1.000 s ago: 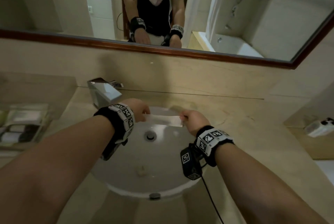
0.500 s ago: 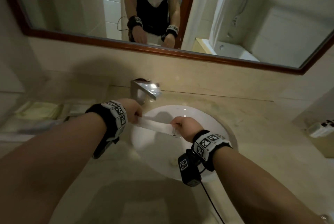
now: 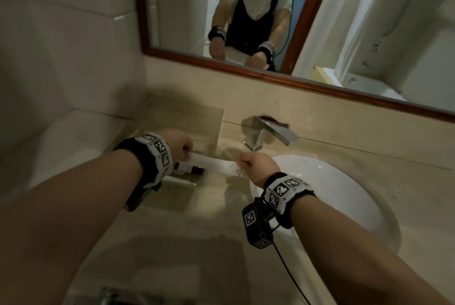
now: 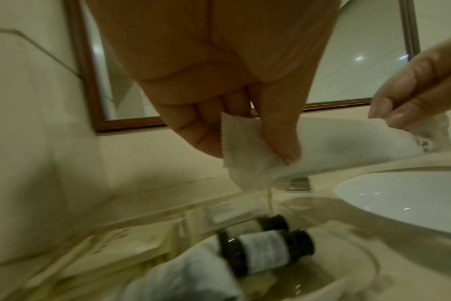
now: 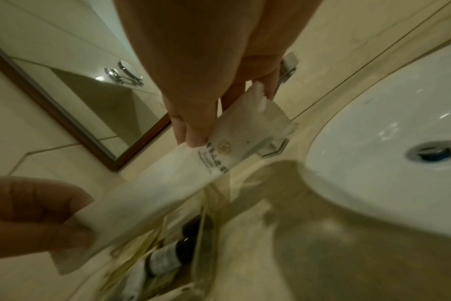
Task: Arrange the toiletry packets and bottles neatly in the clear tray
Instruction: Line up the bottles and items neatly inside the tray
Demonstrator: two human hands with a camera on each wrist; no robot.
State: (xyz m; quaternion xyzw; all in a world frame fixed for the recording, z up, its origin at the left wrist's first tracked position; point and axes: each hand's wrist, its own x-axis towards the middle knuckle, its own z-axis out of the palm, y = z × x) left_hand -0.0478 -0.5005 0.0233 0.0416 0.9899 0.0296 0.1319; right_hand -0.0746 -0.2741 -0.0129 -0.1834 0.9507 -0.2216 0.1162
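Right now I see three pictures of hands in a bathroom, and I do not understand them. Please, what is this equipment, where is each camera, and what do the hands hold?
No machine: a person wears three cameras. One, on the head, looks down at both arms; one sits on each wrist and looks along the fingers. The left hand and the right hand each pinch one end of a long white packet, held above a clear tray on the counter, left of the sink. In the tray lie dark bottles and pale packets.
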